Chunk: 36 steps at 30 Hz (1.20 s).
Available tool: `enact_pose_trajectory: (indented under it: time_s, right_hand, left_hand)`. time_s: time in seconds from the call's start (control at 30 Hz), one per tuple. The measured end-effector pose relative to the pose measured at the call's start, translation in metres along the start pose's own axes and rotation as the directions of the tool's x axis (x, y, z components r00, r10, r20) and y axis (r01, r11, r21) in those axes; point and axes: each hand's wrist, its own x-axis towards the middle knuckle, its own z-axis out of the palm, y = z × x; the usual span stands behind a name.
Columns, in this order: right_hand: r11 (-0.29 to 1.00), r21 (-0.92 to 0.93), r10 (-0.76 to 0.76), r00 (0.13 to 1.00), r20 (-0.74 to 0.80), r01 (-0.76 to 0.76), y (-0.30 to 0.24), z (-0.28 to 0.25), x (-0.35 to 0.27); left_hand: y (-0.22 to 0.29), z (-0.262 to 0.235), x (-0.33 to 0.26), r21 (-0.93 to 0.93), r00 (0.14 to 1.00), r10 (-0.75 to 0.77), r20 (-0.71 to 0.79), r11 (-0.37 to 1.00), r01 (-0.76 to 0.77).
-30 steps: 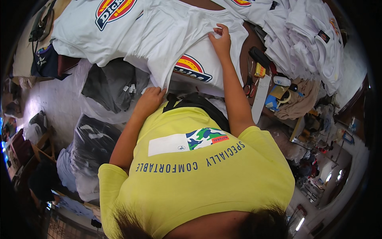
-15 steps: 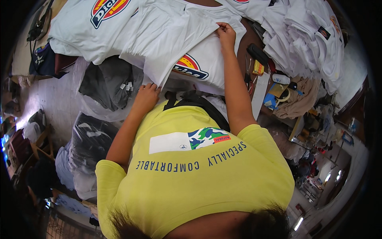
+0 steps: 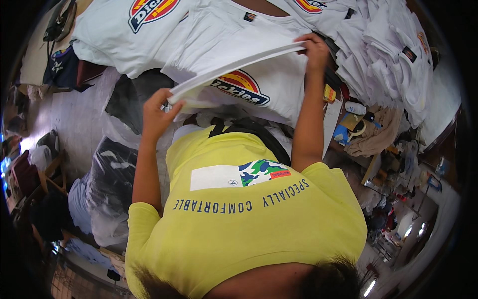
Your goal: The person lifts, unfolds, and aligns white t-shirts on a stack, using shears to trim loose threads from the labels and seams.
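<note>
A white T-shirt (image 3: 219,45) lies spread before me, its hem lifted and drawn out in a taut band between my hands. At the left end of the hem, my left hand (image 3: 159,110) pinches the fabric between thumb and fingers. My right hand (image 3: 314,50) grips the other end, farther away on the right, with its fingers curled over the edge. Under the raised hem shows another white shirt (image 3: 286,87) with a red, yellow and navy printed emblem. The neckline with a small dark label is at the far side.
Another printed white shirt (image 3: 114,47) lies at the left, and a heap of white shirts (image 3: 383,55) at the right. Beside my right arm are a yellow box (image 3: 329,93), a tape roll (image 3: 357,130) and brown cloth (image 3: 376,137). Plastic-wrapped dark clothes (image 3: 112,184) stand at the lower left.
Both hands have raised the shirt's hem and pulled it straight. My left hand moved up and left from near my waist; my right hand shifted right. More of the emblem beneath shows.
</note>
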Motion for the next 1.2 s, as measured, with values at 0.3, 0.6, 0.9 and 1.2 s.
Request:
enact_pose_trajectory:
  time_s: [0.3,0.6,0.9,1.2]
  right_hand:
    - [0.830,0.373,0.414,0.906,0.089,-0.415,-0.002,-0.036,0.051]
    - [0.992,0.124,0.010,0.997,-0.075,-0.001,0.036,0.058,0.031]
    - [0.393,-0.642,-0.162,0.736,0.657,0.659,0.059,0.156,-0.066]
    - [0.356,-0.657,-0.196,0.741,0.643,0.664,0.067,0.154,-0.069]
  left_hand:
    - [-0.011,-0.008,0.092,-0.723,0.963,-0.237,0.128,0.642,0.254]
    - [-0.048,-0.003,0.126,-0.673,0.925,-0.379,0.014,0.681,0.289]
    - [-0.060,-0.005,0.117,-0.476,0.938,-0.337,-0.077,0.839,0.263]
    - [-0.066,-0.013,0.119,-0.536,0.931,-0.364,0.000,0.786,0.307]
